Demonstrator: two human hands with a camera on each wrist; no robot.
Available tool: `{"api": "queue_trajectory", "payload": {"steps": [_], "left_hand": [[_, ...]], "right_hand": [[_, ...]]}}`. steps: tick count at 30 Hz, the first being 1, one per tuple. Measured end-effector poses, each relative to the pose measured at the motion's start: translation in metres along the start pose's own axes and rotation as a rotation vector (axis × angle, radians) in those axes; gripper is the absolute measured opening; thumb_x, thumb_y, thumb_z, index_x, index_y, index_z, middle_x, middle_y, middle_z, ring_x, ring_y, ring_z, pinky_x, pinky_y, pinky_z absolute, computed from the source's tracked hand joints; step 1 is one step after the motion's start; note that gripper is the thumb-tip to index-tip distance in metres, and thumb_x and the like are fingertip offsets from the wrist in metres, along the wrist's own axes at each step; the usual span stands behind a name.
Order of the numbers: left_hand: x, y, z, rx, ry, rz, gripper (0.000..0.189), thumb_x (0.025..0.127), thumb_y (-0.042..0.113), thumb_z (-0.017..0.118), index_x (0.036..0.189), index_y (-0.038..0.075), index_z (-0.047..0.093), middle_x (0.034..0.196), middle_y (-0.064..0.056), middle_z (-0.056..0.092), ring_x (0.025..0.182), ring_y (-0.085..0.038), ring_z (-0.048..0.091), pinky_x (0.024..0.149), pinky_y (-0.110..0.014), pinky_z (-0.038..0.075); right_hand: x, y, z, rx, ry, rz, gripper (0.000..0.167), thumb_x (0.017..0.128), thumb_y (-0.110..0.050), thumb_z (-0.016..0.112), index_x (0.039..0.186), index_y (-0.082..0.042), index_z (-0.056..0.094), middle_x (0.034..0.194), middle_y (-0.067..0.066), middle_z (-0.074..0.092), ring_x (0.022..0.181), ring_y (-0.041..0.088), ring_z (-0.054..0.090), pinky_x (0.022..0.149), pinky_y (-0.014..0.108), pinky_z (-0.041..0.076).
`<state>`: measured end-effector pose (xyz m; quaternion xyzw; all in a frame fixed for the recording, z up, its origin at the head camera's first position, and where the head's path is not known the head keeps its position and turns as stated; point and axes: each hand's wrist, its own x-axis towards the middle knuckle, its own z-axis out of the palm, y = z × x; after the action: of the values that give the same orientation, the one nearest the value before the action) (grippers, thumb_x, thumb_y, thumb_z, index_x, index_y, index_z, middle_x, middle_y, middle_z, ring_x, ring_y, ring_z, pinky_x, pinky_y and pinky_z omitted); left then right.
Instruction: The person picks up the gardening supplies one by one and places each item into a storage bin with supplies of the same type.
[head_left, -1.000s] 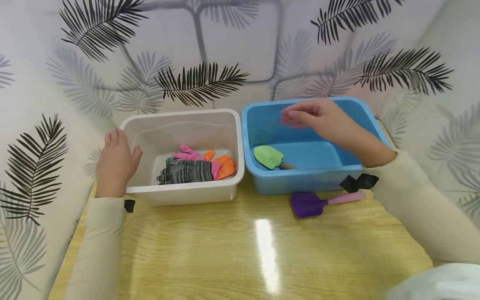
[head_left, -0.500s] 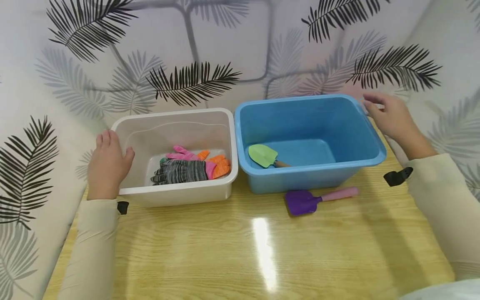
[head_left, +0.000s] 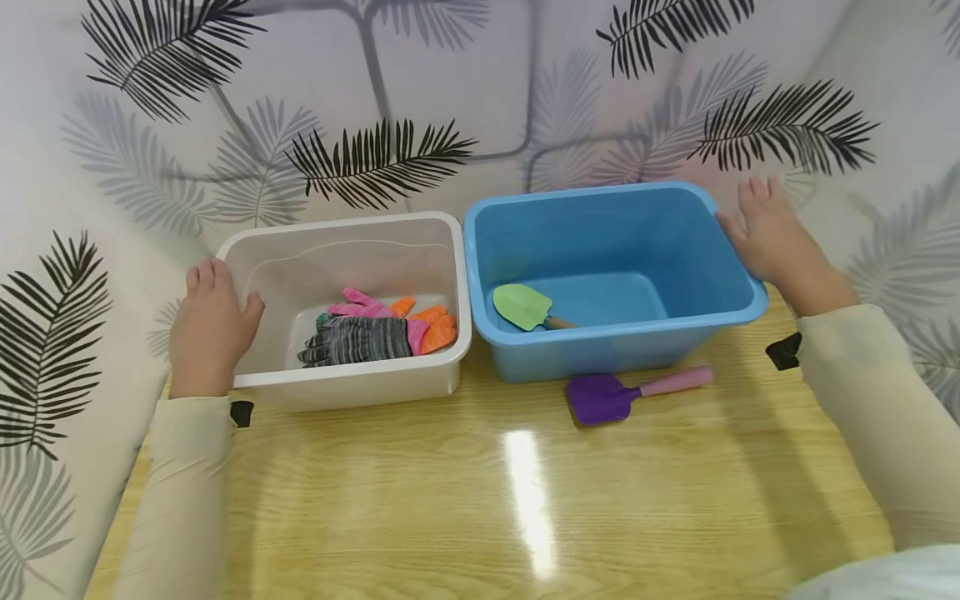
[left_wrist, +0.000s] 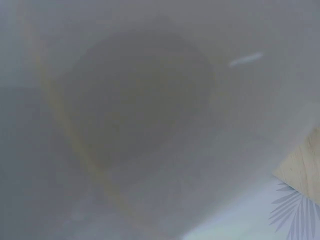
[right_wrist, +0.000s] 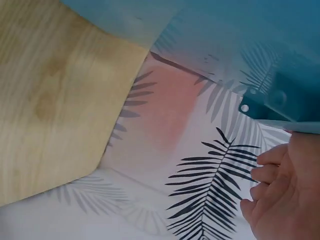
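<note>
My left hand (head_left: 213, 329) rests over the left rim of the white bin (head_left: 360, 387), thumb toward the inside. Inside lie a grey striped knit glove (head_left: 360, 340) and pink (head_left: 367, 304) and orange gloves (head_left: 438, 332) partly under it. At the right rim of the blue bin (head_left: 600, 354), my right hand (head_left: 780, 237) lies with its thumb by the edge and fingers outside, pointing away. In the right wrist view its fingers (right_wrist: 267, 175) are loosely bent beside the bin's wall, holding no tool. A green trowel (head_left: 522, 307) with a wooden handle leans in the blue bin.
A purple shovel (head_left: 603, 398) with a pink handle lies on the wooden table (head_left: 375, 500) before the blue bin. The two bins stand side by side, nearly touching. Leaf-patterned cloth (head_left: 442, 83) hangs behind. The left wrist view shows mostly a blurred grey surface.
My right hand has moved from over the blue bin to the right, out to its right rim. The left hand stays on the white bin. The view has shifted slightly.
</note>
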<state>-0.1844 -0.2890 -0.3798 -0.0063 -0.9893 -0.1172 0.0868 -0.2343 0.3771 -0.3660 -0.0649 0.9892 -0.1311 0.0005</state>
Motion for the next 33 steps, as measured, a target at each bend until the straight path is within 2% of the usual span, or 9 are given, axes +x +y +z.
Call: {"api": "queue_trajectory", "payload": {"steps": [2,5,8,12,17,23,28,31,33], "left_hand": [[-0.002,-0.001,0.0,-0.004,0.005,-0.001,0.066,0.095,0.025,0.038,0.138,-0.02,0.015,0.142,-0.038,0.018,0.135,-0.045,0.011,0.108,-0.054,0.015],[-0.002,-0.002,0.0,-0.006,0.012,0.001,0.065,0.095,0.025,0.038,0.137,-0.02,0.017,0.142,-0.037,0.02,0.135,-0.044,0.013,0.107,-0.054,0.017],[-0.003,-0.003,0.001,-0.002,0.015,0.002,0.065,0.095,0.024,0.039,0.137,-0.02,0.018,0.141,-0.037,0.021,0.134,-0.044,0.015,0.106,-0.055,0.018],[-0.003,-0.004,0.0,0.001,0.013,0.008,0.065,0.095,0.024,0.04,0.137,-0.02,0.017,0.142,-0.038,0.02,0.135,-0.045,0.014,0.107,-0.054,0.016],[-0.002,-0.004,-0.001,0.002,0.001,0.004,0.066,0.096,0.025,0.039,0.138,-0.019,0.016,0.142,-0.038,0.018,0.135,-0.045,0.012,0.109,-0.052,0.014],[-0.003,-0.004,-0.003,0.003,-0.01,-0.006,0.066,0.096,0.026,0.039,0.139,-0.019,0.014,0.144,-0.037,0.016,0.136,-0.045,0.01,0.108,-0.053,0.014],[-0.001,-0.005,-0.003,-0.011,0.011,0.009,0.066,0.095,0.026,0.04,0.138,-0.019,0.016,0.142,-0.037,0.018,0.135,-0.046,0.013,0.107,-0.054,0.016],[0.002,-0.006,-0.002,-0.02,0.02,0.015,0.066,0.095,0.026,0.041,0.136,-0.02,0.019,0.141,-0.037,0.021,0.133,-0.046,0.016,0.103,-0.058,0.022],[0.004,-0.006,-0.002,-0.033,0.02,0.024,0.065,0.095,0.026,0.04,0.136,-0.02,0.02,0.14,-0.037,0.022,0.133,-0.046,0.017,0.1,-0.06,0.025]], "right_hand": [[0.004,-0.003,-0.003,-0.069,-0.008,-0.023,0.068,0.101,-0.037,0.019,0.141,0.014,-0.002,0.146,0.033,-0.008,0.134,0.04,-0.019,0.108,0.053,-0.005],[0.01,-0.008,-0.005,-0.108,-0.004,-0.057,0.065,0.101,-0.033,0.019,0.141,0.014,0.002,0.147,0.035,-0.001,0.136,0.042,-0.012,0.109,0.053,-0.003],[0.014,-0.014,-0.003,-0.067,-0.011,-0.076,0.062,0.102,-0.032,0.019,0.142,0.013,0.008,0.147,0.034,0.006,0.137,0.042,-0.006,0.11,0.052,-0.001],[0.014,-0.016,0.004,-0.006,-0.019,-0.056,0.06,0.102,-0.032,0.016,0.142,0.012,0.012,0.146,0.033,0.01,0.137,0.042,-0.003,0.11,0.052,0.001],[0.013,-0.017,0.006,-0.024,0.007,-0.024,0.06,0.102,-0.032,0.015,0.143,0.01,0.012,0.147,0.031,0.012,0.138,0.041,0.001,0.11,0.052,0.004],[0.014,-0.021,0.005,-0.038,0.046,-0.073,0.054,0.101,-0.027,0.023,0.139,0.011,0.025,0.142,0.032,0.026,0.133,0.045,0.019,0.107,0.055,0.014],[0.013,-0.022,0.004,-0.033,0.059,-0.083,0.055,0.1,-0.025,0.022,0.142,0.01,0.021,0.145,0.031,0.021,0.136,0.042,0.014,0.109,0.052,0.011],[0.012,-0.022,0.004,-0.028,0.071,-0.079,0.055,0.1,-0.025,0.022,0.143,0.009,0.02,0.146,0.029,0.02,0.137,0.041,0.013,0.11,0.051,0.01],[0.012,-0.022,0.004,-0.027,0.085,-0.077,0.053,0.1,-0.024,0.024,0.142,0.009,0.024,0.145,0.029,0.023,0.136,0.041,0.016,0.11,0.051,0.012]]}}
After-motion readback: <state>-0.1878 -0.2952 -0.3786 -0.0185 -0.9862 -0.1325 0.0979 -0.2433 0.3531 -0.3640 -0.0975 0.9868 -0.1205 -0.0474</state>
